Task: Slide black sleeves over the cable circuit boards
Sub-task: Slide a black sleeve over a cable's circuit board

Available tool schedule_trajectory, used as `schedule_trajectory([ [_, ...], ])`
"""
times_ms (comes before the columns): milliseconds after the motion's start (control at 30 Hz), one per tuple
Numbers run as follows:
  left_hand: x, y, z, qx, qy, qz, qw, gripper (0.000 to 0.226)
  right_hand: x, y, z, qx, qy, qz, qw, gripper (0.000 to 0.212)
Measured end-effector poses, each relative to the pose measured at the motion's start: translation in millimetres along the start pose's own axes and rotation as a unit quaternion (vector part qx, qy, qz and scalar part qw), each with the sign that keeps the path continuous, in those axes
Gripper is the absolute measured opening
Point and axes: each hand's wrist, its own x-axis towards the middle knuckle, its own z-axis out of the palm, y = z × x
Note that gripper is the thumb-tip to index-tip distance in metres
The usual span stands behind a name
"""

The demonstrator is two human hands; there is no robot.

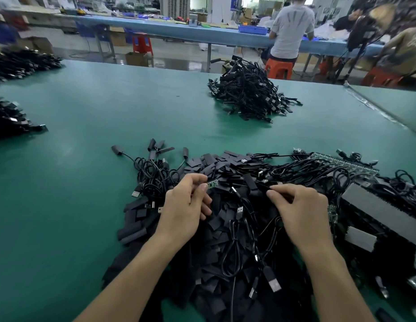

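Observation:
My left hand (187,201) pinches a small green circuit board (212,183) between thumb and forefinger; the board sticks out to the right, bare. My right hand (300,210) is curled, its fingertips pinching something black in the pile, likely a black sleeve (260,190) or a cable; I cannot tell which. Both hands hover over a heap of flat black sleeves (216,226) mixed with black USB cables (239,212). Several cables with sleeves fitted lie fanned out just left of the heap (153,156).
A pile of sleeved cables (248,94) sits at the far middle of the green table (86,126). More black piles lie at the left edge (9,119). Bare board strips (341,162) and black trays (383,212) crowd the right. People work at a bench behind.

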Motion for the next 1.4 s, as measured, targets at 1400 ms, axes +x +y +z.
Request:
schedule_trajectory([
  [1400,2,-2,8,-0.074,-0.028,-0.019,0.997,0.007,-16,-21,24,0.119,-0.042,-0.151,0.980,0.026],
])
